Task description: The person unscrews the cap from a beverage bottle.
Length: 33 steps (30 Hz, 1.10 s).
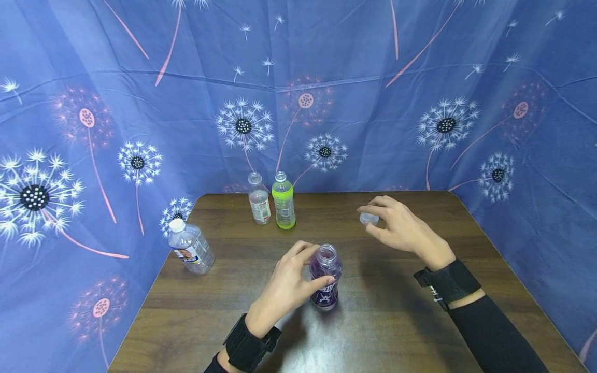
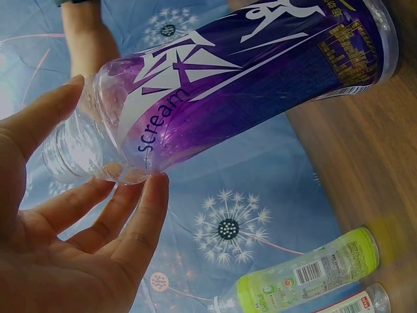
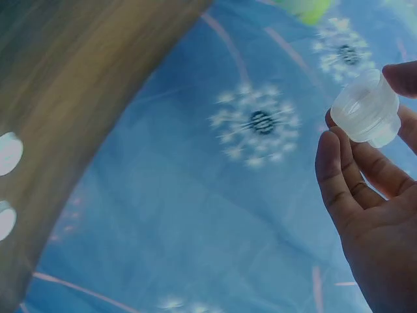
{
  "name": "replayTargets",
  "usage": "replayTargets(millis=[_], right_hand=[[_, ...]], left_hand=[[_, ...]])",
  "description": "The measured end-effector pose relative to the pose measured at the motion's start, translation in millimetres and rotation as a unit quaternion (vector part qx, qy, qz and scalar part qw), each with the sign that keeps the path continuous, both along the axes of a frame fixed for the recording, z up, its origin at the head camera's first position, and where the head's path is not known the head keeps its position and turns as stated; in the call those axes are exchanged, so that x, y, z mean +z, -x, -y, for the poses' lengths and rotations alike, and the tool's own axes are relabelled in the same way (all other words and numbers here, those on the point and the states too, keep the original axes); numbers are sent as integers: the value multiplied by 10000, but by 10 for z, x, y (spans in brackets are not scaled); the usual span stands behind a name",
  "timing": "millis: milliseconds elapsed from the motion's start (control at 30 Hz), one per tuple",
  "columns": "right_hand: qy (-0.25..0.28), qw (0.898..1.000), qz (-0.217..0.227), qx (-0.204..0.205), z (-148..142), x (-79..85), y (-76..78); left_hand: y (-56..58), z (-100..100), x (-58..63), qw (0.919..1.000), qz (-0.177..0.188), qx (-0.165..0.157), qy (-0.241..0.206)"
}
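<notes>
My left hand [image 1: 290,282] is around the upper part of an uncapped purple bottle [image 1: 325,299], which stands upright on the table. In the left wrist view, the thumb and fingers meet the clear neck and shoulder of this bottle [image 2: 215,78], above its "scream" label. To the right, my right hand [image 1: 402,226] is raised above the table and pinches a translucent white cap [image 1: 369,218]. The right wrist view shows the cap [image 3: 366,107] between thumb and fingers, its hollow side visible.
At the back stand an uncapped clear bottle [image 1: 259,204] and a green-labelled bottle [image 1: 284,204]. A clear bottle with a white cap [image 1: 192,247] is at the left edge of the brown table [image 1: 224,321]. Two white round pieces [image 3: 8,153] show in the right wrist view. Blue dandelion-print cloth [image 1: 373,124] hangs behind.
</notes>
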State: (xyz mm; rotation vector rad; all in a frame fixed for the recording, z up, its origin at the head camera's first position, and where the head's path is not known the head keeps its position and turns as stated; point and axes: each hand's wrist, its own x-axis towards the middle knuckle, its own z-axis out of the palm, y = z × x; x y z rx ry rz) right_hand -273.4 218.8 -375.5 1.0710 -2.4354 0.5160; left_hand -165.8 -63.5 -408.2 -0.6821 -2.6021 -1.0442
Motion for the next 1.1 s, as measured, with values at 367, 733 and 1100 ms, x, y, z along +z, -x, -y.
replayTargets(millis=[367, 733, 1100], right_hand=[[188, 9916, -378, 1221, 360, 332, -380], [-327, 9850, -171, 1685, 681, 434, -613], [-596, 9832, -86, 1721, 825, 401, -682]], left_hand=[[-14, 8, -7, 10000, 58, -12, -80], [1, -7, -55, 9946, 303, -498, -859], [-6, -14, -133, 9896, 393, -488, -1291]])
